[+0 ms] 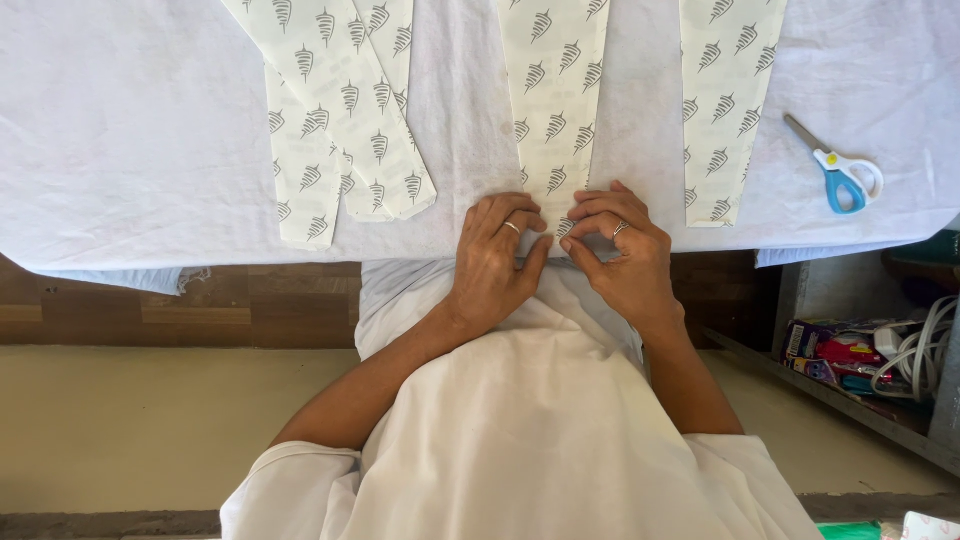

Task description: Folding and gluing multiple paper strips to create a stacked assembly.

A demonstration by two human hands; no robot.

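We seemed to be in a small home craft or sewing corner. The surface (120, 150) was draped in a white cloth and laid with patterned paper strips (345, 110), and blue-handled scissors (840, 172) lay on it. Beneath ran a wood-plank wall base and a plain floor (150, 420), and a low shelf (860, 400) at the side held coiled white cables (915, 350) and colourful packets (830, 345).

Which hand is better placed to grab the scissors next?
Right. The right hand is nearer the scissors, which lie on the cloth on its side. The left hand would have to cross over. Both now pinch the middle strip.
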